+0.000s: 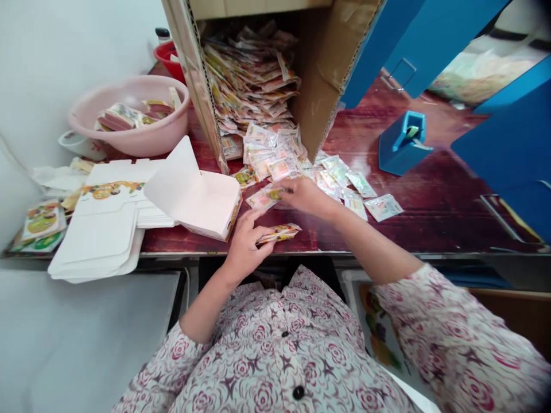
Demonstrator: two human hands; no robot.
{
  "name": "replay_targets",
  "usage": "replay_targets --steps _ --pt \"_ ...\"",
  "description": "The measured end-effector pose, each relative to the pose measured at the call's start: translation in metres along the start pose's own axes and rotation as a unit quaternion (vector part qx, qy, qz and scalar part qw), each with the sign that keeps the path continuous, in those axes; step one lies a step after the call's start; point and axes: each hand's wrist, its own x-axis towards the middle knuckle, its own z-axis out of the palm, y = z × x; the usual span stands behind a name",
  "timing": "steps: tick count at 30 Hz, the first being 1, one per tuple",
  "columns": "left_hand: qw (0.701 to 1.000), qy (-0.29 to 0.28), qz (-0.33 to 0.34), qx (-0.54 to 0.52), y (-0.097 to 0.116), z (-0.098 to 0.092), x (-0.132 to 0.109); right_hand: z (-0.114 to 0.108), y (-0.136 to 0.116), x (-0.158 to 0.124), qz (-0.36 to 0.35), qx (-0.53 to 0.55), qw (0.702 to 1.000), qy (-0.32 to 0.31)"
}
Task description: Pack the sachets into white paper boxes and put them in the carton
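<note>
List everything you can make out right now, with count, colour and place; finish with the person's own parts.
Table: one, dark red, across the middle
Cardboard box: one, brown, back centre
Heaped packets: too many to count, multicoloured, inside the box
Loose packets: many, mostly pale, before the box and rightward
Open carton: one, white inside, left of centre
Flat cartons: several, white with orange print, left
Pink basin: one, pink, back left
Red bowl: one, red, behind the basin
Blue holder: one, blue, right
Blue panels: several, blue, far right
Left hand: one, bare, front centre, holding a printed packet
Right hand: one, bare, before the box, grip unclear
</note>
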Motion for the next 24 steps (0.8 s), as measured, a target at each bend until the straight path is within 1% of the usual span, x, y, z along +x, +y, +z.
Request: replay_targets --steps 1,3,4,5,6,7,9,10,12,14,15,16,17,20,21,22,24 --pt "1.000 0.001 0.011 0.009 -0.001 0.001 0.000 -0.001 0.002 -0.011 -0.032 0.042 0.998 -0.029" --pt "1.000 -0.020 0.016 0.005 -0.003 0.002 -0.001 -0.001 0.002 -0.028 -0.085 0.095 0.985 -0.117" --pt "0.999 -0.033 0.013 -0.010 -0.003 0.002 -0.002 0.000 0.002 -0.032 -0.095 0.104 0.980 -0.144" --pt "0.999 -0.042 0.008 -0.030 -0.003 0.002 -0.002 0.001 0.002 -0.032 -0.094 0.104 0.979 -0.149" --pt "0.998 -0.046 0.003 -0.051 -0.003 0.002 -0.002 0.003 0.003 -0.028 -0.085 0.096 0.983 -0.128" --pt "0.997 -0.047 -0.001 -0.069 -0.003 0.001 -0.002 0.005 0.004 -0.021 -0.078 0.079 0.990 -0.090" --pt "0.995 -0.043 -0.007 -0.085 -0.001 0.000 -0.002 0.009 0.007 -0.001 -0.090 0.010 0.996 -0.025" --pt "0.995 -0.044 -0.018 -0.083 0.001 -0.001 -0.001 0.011 0.009 0.010 -0.105 -0.040 0.993 -0.018" --pt "0.994 -0.053 -0.065 -0.071 0.003 -0.001 0.000 0.014 0.011 0.029 -0.123 -0.150 0.980 -0.039" --pt "0.989 -0.063 -0.124 -0.057 0.003 -0.001 0.002 0.016 0.011 0.039 -0.113 -0.227 0.965 -0.061" --pt "0.987 -0.065 -0.140 -0.047 0.003 0.000 0.002 0.016 0.011 0.040 -0.101 -0.240 0.963 -0.066" --pt "0.988 -0.065 -0.138 -0.036 0.002 0.001 0.002 0.015 0.011 0.038 -0.091 -0.235 0.965 -0.067" --pt "0.990 -0.061 -0.123 -0.023 0.001 0.001 0.002 0.014 0.012 0.034 -0.084 -0.217 0.971 -0.062" --pt "0.999 -0.021 -0.043 0.024 -0.002 0.003 0.001 0.007 0.011 0.009 -0.090 -0.125 0.987 -0.042" --pt "0.999 -0.012 -0.025 0.035 -0.003 0.003 0.001 0.004 0.010 -0.001 -0.100 -0.094 0.989 -0.051" --pt "0.999 -0.009 -0.015 0.038 -0.003 0.003 0.001 0.000 0.009 -0.010 -0.110 -0.064 0.989 -0.076" --pt "1.000 -0.029 -0.004 0.010 -0.002 0.002 0.000 -0.008 0.008 -0.021 -0.122 -0.014 0.981 -0.153"
